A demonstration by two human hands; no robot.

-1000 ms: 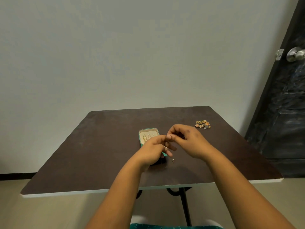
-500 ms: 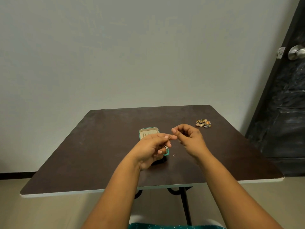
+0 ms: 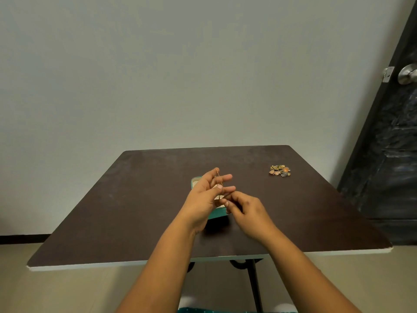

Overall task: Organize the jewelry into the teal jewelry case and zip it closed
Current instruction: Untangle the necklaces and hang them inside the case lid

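Both hands meet above the open teal jewelry case (image 3: 195, 182), which lies mid-desk (image 3: 112, 211) and is largely hidden by them. The left hand (image 3: 204, 201) has its fingers spread, with a thin gold chain (image 3: 219, 180) strung across them; the right hand (image 3: 248, 208) pinches the chain's lower end. A heap of jewelry (image 3: 279, 171) lies well apart, far right.

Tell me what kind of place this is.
Probably a plain room in a home: a small dark table against a bare pale wall, and a dark door with a round metal knob.
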